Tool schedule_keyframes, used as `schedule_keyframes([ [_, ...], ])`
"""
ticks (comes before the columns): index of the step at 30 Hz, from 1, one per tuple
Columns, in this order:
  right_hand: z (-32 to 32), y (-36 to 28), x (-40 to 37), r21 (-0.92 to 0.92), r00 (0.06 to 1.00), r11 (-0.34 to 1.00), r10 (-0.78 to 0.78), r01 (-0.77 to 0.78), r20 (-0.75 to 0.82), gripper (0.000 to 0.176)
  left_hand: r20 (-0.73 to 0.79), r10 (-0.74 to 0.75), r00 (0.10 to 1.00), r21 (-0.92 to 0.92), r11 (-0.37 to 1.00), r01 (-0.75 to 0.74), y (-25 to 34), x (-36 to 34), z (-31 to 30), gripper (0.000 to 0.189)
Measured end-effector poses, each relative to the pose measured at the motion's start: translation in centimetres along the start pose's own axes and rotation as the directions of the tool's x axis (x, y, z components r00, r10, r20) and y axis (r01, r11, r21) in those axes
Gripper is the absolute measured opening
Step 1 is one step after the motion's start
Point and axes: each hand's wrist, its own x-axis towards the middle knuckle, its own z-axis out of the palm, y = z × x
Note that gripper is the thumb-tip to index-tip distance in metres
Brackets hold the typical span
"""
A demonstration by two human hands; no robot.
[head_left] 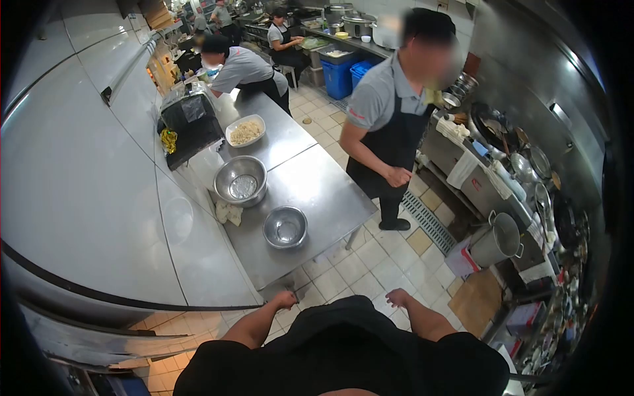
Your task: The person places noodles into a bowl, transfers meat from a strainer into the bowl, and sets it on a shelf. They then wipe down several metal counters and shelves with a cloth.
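My left hand (286, 300) hangs low, just off the near corner of the steel table (323, 191). Its fingers are loosely bent, and I see nothing in them. Over the tiled floor, my right hand (397, 297) is held out with its fingers partly spread and nothing in it. On the table stand a smaller metal bowl (285, 228) nearest to me and a larger metal bowl (240, 181) behind it. Farther back is a white dish (245, 131) of pale, crumbly food. Neither hand touches any of these.
A co-worker in a dark apron (396, 125) stands right of the table; another person (247, 69) leans over its far end. Along the right runs a counter with pans and a tall steel pot (496, 239). A drain grate (429, 221) crosses the floor. Blue bins (337, 79) stand behind.
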Motion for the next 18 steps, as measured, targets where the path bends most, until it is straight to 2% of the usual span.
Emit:
schedule_keyframes([
  [2,-0.4,-0.4,-0.1,-0.069,0.999,0.997,-0.043,0.042,-0.012,0.036,0.048,-0.014,0.999,-0.025,1.0,0.016,-0.4,0.6,0.0,0.026],
  [5,-0.7,0.3,1.0,-0.19,0.991,0.974,-0.13,0.127,-0.006,0.035,0.001,0.025,1.0,0.14,0.99,-0.025,-1.2,1.5,0.1,0.025],
  [6,-1.1,-0.3,0.3,-0.076,0.995,0.993,-0.094,0.091,-0.035,0.035,-0.009,0.115,0.993,0.162,0.98,-0.112,-0.7,1.1,-0.4,0.023],
  [7,-1.2,-0.4,0.2,-0.003,0.995,0.997,-0.076,0.076,-0.069,0.034,-0.03,0.106,0.994,-0.153,0.982,-0.109,-0.7,1.3,-0.3,0.024],
  [8,-1.2,-0.1,0.3,0.067,0.994,0.996,-0.051,0.058,-0.097,0.034,-0.046,0.085,0.995,-0.458,0.884,-0.097,-0.7,1.2,0.0,0.024],
  [9,-0.9,0.2,0.5,0.141,0.992,0.989,-0.026,0.044,-0.124,0.034,-0.055,0.058,0.997,-0.711,0.698,-0.08,-0.8,0.7,0.1,0.025],
  [10,-0.8,0.7,0.7,0.171,0.993,0.985,-0.007,0.028,-0.119,0.033,-0.006,0.009,1.0,-0.809,0.588,-0.01,-0.7,0.2,0.0,0.029],
  [12,-0.5,2.3,1.7,0.232,0.993,0.973,0.026,0.001,-0.114,0.032,-0.019,0.044,0.999,-0.56,0.827,-0.047,0.7,-2.5,-0.3,0.028],
  [13,-0.2,3.3,2.6,0.107,0.997,0.994,-0.026,0.034,-0.075,0.033,-0.032,0.062,0.998,-0.408,0.91,-0.07,0.9,-3.0,-0.8,0.028],
  [16,0.6,5.6,3.7,-0.284,0.986,0.944,-0.154,0.168,0.07,0.047,0.084,-0.171,0.982,-0.057,0.983,0.176,-4.5,0.4,2.3,0.027],
  [18,0.9,4.7,1.7,-0.044,0.998,0.999,-0.005,0.008,0.06,0.048,0.175,0.056,0.983,0.184,0.979,-0.089,-6.8,0.4,2.6,0.028],
])
